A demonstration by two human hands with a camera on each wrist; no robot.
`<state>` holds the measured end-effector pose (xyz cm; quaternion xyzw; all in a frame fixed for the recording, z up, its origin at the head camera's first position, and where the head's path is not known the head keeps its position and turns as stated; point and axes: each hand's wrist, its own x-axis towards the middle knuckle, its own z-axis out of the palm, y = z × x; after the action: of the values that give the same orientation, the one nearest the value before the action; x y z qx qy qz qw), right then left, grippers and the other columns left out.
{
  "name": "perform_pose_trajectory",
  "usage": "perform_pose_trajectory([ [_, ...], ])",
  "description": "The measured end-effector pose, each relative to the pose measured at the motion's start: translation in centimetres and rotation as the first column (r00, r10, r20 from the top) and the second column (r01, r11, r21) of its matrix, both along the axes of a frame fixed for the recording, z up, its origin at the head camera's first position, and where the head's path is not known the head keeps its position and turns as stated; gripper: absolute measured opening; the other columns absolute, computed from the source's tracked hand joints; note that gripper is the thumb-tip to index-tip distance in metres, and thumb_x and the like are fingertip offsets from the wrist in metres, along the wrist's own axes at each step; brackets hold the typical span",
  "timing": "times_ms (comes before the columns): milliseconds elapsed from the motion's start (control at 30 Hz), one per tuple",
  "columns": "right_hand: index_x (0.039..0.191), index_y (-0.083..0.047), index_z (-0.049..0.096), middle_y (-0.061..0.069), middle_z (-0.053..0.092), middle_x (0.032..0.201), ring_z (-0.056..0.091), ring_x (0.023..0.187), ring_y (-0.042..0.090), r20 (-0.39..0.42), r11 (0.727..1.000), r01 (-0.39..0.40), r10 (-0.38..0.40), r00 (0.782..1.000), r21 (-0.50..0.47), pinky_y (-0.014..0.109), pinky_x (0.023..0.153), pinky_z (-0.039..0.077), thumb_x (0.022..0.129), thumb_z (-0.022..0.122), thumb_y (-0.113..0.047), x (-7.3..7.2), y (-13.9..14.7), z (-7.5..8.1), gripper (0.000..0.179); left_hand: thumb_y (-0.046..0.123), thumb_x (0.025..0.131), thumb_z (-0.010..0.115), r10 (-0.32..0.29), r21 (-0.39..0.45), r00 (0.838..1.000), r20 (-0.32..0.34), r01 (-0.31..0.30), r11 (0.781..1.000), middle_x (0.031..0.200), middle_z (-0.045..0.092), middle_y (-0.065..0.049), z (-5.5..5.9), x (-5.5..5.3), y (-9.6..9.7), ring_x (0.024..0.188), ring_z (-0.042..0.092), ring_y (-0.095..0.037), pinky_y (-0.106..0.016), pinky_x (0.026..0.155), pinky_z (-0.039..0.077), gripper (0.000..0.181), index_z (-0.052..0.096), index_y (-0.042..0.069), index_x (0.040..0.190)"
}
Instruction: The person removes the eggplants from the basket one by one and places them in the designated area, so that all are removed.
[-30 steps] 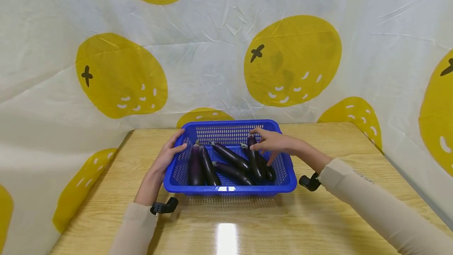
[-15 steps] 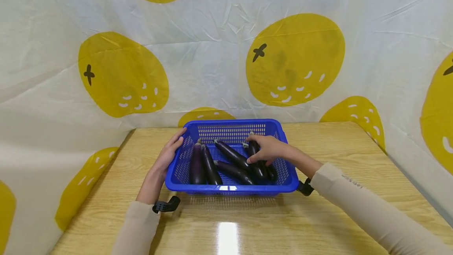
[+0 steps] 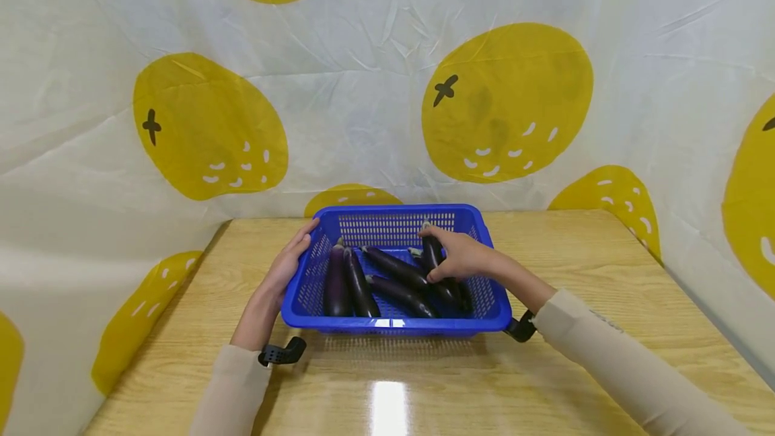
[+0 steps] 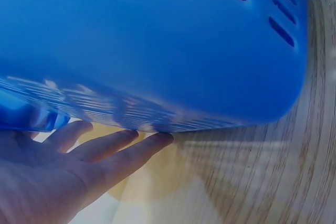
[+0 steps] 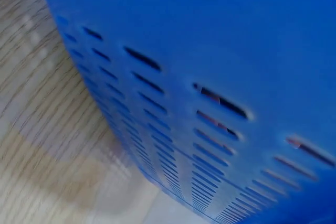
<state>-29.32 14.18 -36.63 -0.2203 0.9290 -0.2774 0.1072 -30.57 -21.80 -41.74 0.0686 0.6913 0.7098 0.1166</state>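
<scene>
A blue slotted plastic basket stands on the table with several dark purple eggplants inside. My right hand reaches over the basket's right side and holds one eggplant between thumb and fingers, its stem end raised toward the back wall. My left hand lies along the left side, its fingers fairly straight against the basket. The left wrist view shows its fingertips touching the slotted outer wall. Only the basket's outer wall fills the right wrist view; the right hand is mostly hidden there.
Two eggplants lie side by side at the basket's left, one of them a broad eggplant. Others lie slanted in the middle, including a front eggplant. Behind the wooden table hangs a white cloth with yellow fruit prints.
My right hand has gone from spread fingers over the eggplant to gripping it, and the eggplant has shifted slightly. The left thumb has drawn back toward the rim.
</scene>
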Motion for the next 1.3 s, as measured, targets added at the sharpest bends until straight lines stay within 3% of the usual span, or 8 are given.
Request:
perform_pose_trajectory([
  [100,0.145,-0.017,0.037,0.017,0.044,0.147,0.051,0.124,0.037,-0.033,0.999,-0.022,0.022,0.999,-0.029,0.05,0.09,0.05,0.073,0.081,-0.027,0.1,0.3,0.4,0.085,0.04,0.106,0.026,0.009,0.003,1.0,-0.009,-0.009,1.0,0.161,0.017,0.0,-0.1,-0.1,-0.1,0.143,0.027,-0.034,-0.055,0.109,0.032,0.045,0.026,0.04,0.15],
  [167,0.146,-0.02,0.036,0.018,0.042,0.148,0.049,0.126,0.04,-0.014,0.997,-0.022,0.021,1.0,-0.075,0.05,0.089,0.052,0.074,0.081,-0.026,0.2,0.6,0.6,0.085,0.039,0.106,0.026,0.01,0.007,1.0,-0.011,-0.01,1.0,0.161,0.017,0.0,-0.1,-0.1,-0.1,0.142,0.028,-0.034,-0.052,0.107,0.035,0.045,0.027,0.04,0.15],
  [433,0.148,-0.025,0.029,0.022,0.034,0.143,0.053,0.116,0.041,0.093,0.95,-0.007,0.038,0.995,-0.312,0.039,0.071,0.057,0.08,0.078,-0.023,0.8,2.8,1.7,0.084,0.034,0.107,0.025,0.01,0.03,1.0,-0.022,-0.009,1.0,0.16,0.02,-0.001,-0.2,0.0,0.0,0.142,0.03,-0.033,-0.049,0.107,0.035,0.044,0.027,0.036,0.151],
  [667,0.149,-0.031,0.027,0.02,0.033,0.144,0.047,0.12,0.044,0.085,0.918,0.015,0.021,0.996,-0.397,0.043,0.078,0.055,0.082,0.076,-0.026,1.6,5.3,2.9,0.082,0.035,0.107,0.026,0.007,0.03,0.999,-0.031,-0.006,1.0,0.16,0.02,-0.003,-0.3,0.0,0.0,0.143,0.028,-0.034,-0.055,0.111,0.03,0.045,0.025,0.035,0.152],
  [900,0.152,-0.022,0.022,0.023,0.037,0.141,0.049,0.117,0.04,0.089,0.85,-0.007,0.063,0.994,-0.527,0.043,0.079,0.055,0.087,0.069,-0.014,2.9,7.8,4.2,0.08,0.04,0.105,0.028,0.005,0.012,1.0,-0.021,-0.004,1.0,0.16,0.021,-0.002,-0.4,0.1,0.0,0.143,0.029,-0.034,-0.056,0.11,0.031,0.046,0.026,0.037,0.151],
  [1000,0.153,-0.019,0.02,0.025,0.038,0.139,0.05,0.117,0.037,0.076,0.829,-0.016,0.071,0.995,-0.559,0.042,0.08,0.056,0.089,0.065,-0.009,3.1,8.9,4.5,0.079,0.044,0.104,0.03,0.021,-0.004,1.0,-0.016,-0.021,1.0,0.159,0.022,-0.001,-0.4,0.1,0.0,0.141,0.031,-0.034,-0.052,0.106,0.038,0.046,0.028,0.039,0.15],
  [1133,0.153,-0.021,0.022,0.026,0.038,0.137,0.051,0.115,0.032,0.045,0.826,-0.013,0.046,0.998,-0.564,0.04,0.08,0.056,0.09,0.062,-0.008,3.3,10.5,4.7,0.075,0.042,0.104,0.032,0.015,0.012,1.0,-0.007,-0.015,1.0,0.159,0.024,-0.003,-0.4,0.1,0.0,0.138,0.034,-0.036,-0.046,0.1,0.043,0.047,0.026,0.039,0.151],
  [1300,0.154,-0.023,0.02,0.027,0.035,0.137,0.051,0.112,0.028,0.034,0.823,0.02,-0.001,0.999,-0.567,0.037,0.08,0.056,0.092,0.059,-0.007,3.5,12.6,4.7,0.075,0.039,0.105,0.033,-0.007,0.021,1.0,0.0,0.007,1.0,0.159,0.022,-0.004,-0.4,0.1,0.0,0.138,0.034,-0.038,-0.051,0.102,0.042,0.047,0.024,0.039,0.151],
])
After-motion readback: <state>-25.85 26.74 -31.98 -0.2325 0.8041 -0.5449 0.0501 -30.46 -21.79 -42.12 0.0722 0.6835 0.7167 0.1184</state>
